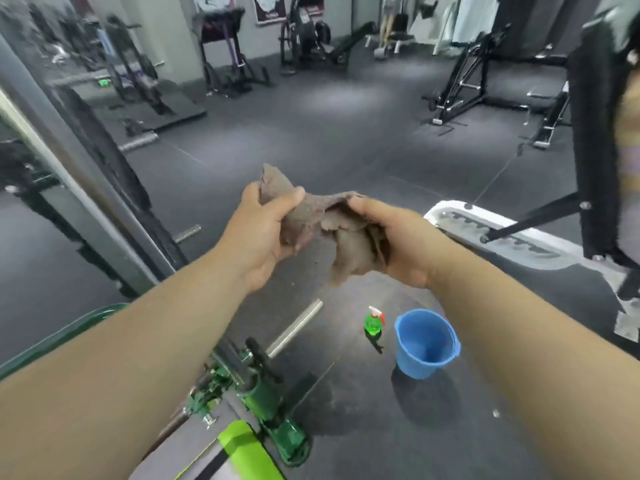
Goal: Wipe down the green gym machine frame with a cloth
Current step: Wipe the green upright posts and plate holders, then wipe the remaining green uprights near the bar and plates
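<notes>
While both hands' fingers [277, 202] pinch the cloth [332, 233] mid-air, loose corners could snag the green frame [266, 393].

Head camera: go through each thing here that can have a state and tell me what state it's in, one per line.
Cloth: crumpled, held up in the air between both hands.
Left hand: gripping the cloth.
Right hand: gripping the cloth.
Bucket: upright on the floor, open-topped.
Spray bottle: upright beside the bucket, untouched.
Green frame: untouched.

Bare forearms, no visible sleeves
</notes>
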The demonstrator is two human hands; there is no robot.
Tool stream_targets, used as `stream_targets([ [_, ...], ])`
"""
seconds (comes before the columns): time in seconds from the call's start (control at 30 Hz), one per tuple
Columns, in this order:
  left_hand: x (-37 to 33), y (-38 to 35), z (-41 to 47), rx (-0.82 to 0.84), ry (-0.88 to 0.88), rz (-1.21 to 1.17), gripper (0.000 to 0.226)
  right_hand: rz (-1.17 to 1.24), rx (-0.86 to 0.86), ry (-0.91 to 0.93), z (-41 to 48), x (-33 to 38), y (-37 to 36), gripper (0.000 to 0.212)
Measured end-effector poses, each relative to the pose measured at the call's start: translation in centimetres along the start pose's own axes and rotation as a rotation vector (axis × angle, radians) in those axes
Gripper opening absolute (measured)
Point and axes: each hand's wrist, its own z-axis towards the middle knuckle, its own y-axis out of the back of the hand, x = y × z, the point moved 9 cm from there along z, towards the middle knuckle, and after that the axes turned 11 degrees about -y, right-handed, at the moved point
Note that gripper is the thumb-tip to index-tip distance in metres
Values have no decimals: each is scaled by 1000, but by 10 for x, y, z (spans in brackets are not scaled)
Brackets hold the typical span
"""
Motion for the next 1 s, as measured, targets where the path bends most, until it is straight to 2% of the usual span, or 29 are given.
stream_targets([
  [0.03,-13,-6,10,-29,-23,-51,21,-27,60,-11,4,17,3,39],
  [0.1,-37,-7,28,-145,-54,-196,46,-77,130,1,15,48,11,56],
  [0.13,-49,-3,33,-212,-60,-277,51,-117,151,7,22,61,11,57],
  [0.2,-71,-1,38,-224,-68,-388,37,-233,134,62,32,83,5,31],
  [0.23,-84,5,42,-234,-93,-411,40,-280,134,72,44,94,-4,18],
  [0.3,-98,16,46,-257,-126,-294,70,-227,154,51,55,104,-19,18],
  [0.37,-104,38,54,-365,-122,-70,78,-167,214,-8,72,115,-43,23],
  [0.43,-97,59,59,-482,-50,99,59,-137,196,-52,91,125,-57,28],
  [0.5,-75,67,65,-488,118,182,22,-149,195,-57,112,139,-71,26],
  [0.53,-62,62,69,-423,228,171,28,-158,212,-49,122,146,-78,21],
  [0.57,-47,57,73,-348,319,109,44,-170,230,-40,129,153,-84,15],
  [0.6,-42,53,88,-279,336,32,57,-187,250,-22,140,165,-92,10],
  [0.63,-46,53,102,-254,296,-29,61,-193,261,-5,149,176,-98,9],
  [0.7,-70,73,134,-377,123,-82,49,-220,261,46,169,200,-106,19],
  [0.77,-97,100,156,-564,-22,9,28,-291,246,112,187,219,-111,17],
  [0.87,-121,118,181,-647,-144,185,19,-367,271,157,215,239,-120,26],
  [0.93,-135,127,197,-695,-205,304,11,-421,336,140,240,254,-135,52],
  [0.97,-145,133,203,-736,-245,390,15,-454,354,132,253,262,-144,73],
  [1.0,-155,138,205,-790,-280,474,26,-481,379,135,265,270,-153,81],
])
